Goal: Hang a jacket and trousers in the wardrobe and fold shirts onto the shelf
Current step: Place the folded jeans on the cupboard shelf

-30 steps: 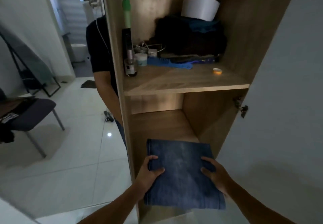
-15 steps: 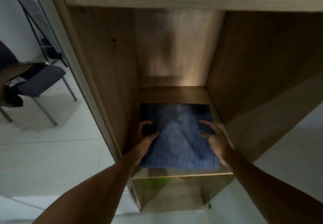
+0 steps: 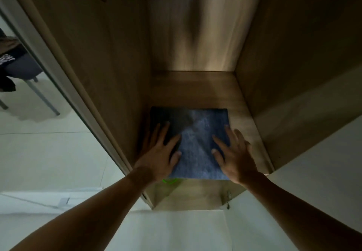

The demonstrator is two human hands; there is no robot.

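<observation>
Denim-blue folded shirt (image 3: 197,143) lies on the wardrobe shelf (image 3: 195,90); I see my left hand (image 3: 158,158) and right hand (image 3: 235,158) spread flat on it.

Down on the brown wood-grain wardrobe shelf (image 3: 195,90), a folded square of blue denim-like cloth (image 3: 197,153) lies flat, pushed toward the front edge and reaching close to the left wall, its near edge about level with the shelf's front lip. Bare board shows behind it up to the back edge, dimly lit, and a narrow strip of wood runs along the right side between cloth and wall.
</observation>
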